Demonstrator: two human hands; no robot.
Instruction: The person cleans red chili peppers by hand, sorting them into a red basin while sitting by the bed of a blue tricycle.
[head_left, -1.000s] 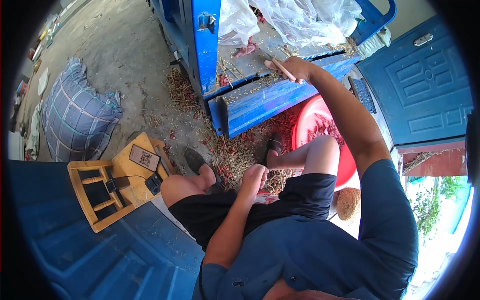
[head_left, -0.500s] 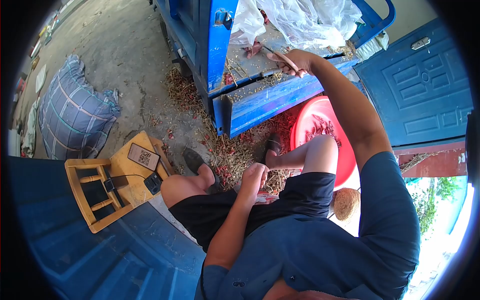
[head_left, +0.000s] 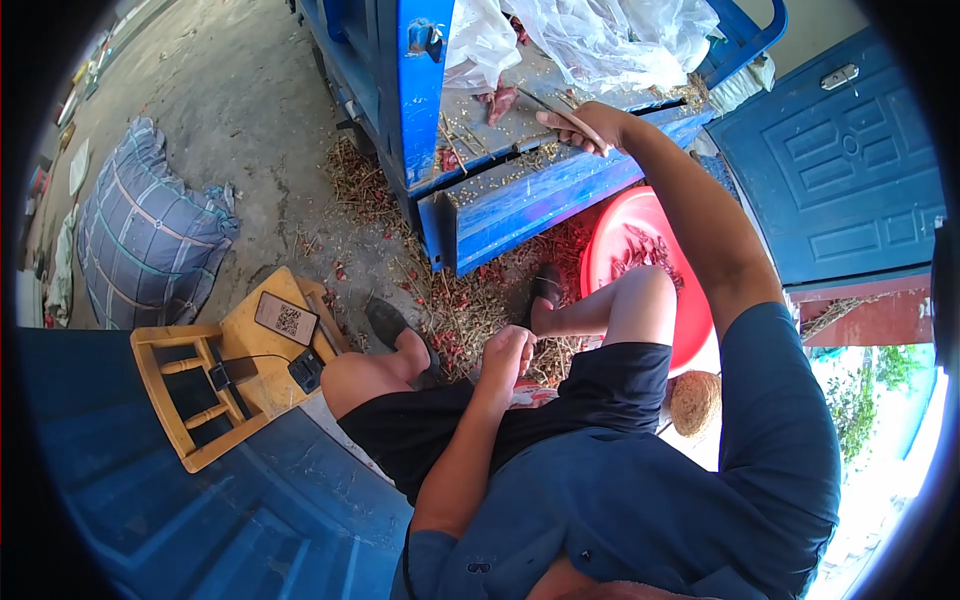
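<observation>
My right hand (head_left: 588, 130) reaches out over the edge of the blue truck bed (head_left: 560, 215), fingers closed round a thin stick-like thing (head_left: 541, 101). Its slim dark end points left toward a crumpled dull-red piece (head_left: 499, 103) lying on the bed. Exactly what kind of thing this is, I cannot tell. My left hand (head_left: 507, 355) is closed in a fist above my lap, between my knees; whatever is inside the fingers is hidden. Below and beyond it, dry stalks with red bits (head_left: 465, 325) cover the ground between my feet.
A red basin (head_left: 597, 250) of dried red pods stands by my right knee. White plastic sheeting (head_left: 620, 45) lies on the bed. At left, a wooden chair (head_left: 245, 330) carries a phone (head_left: 287, 318) and a small black device (head_left: 305, 369); a stuffed checked sack (head_left: 155, 235) sits beyond.
The view has shifted slightly. My right hand stays over the bed edge with its fingers still closed round the thin thing. My left fist has stayed in place.
</observation>
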